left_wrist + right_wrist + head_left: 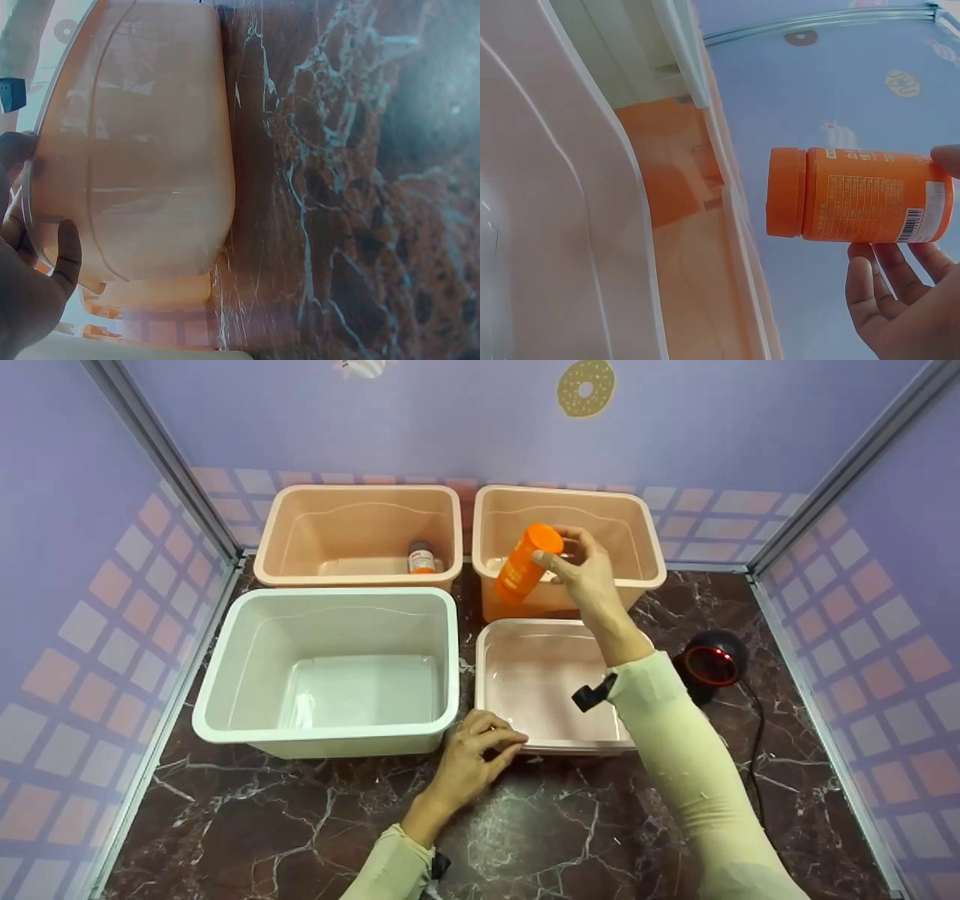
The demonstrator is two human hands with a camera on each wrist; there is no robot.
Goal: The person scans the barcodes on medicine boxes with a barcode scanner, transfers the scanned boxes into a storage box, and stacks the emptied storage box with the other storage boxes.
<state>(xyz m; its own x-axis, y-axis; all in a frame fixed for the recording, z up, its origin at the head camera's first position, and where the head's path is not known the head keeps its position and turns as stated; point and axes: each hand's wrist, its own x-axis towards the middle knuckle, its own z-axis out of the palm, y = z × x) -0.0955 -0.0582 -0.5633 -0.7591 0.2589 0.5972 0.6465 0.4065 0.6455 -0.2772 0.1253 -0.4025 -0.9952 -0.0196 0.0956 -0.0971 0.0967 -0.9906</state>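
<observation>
My right hand point(589, 566) holds an orange plastic bottle point(521, 568) by its base end, thumb on one side and fingers on the other. Tilted, the bottle hangs over the front rim of the back right peach bin point(651, 574). Its ridged orange cap point(786, 192) points away from the hand, and a barcode and printed table show on its side in the right wrist view. With my left hand point(469, 757) I pinch the front left corner of the pale pink bin point(544, 679); the left wrist view shows the thumb point(68, 251) outside the rim.
A large white bin point(326, 733) stands front left. Behind it, a peach bin point(360, 495) contains a small bottle point(421, 559) with a white label. Right of the bins sits a black round device point(712, 660) with a glowing red ring and a cable. Patterned walls enclose the marbled table point(315, 825).
</observation>
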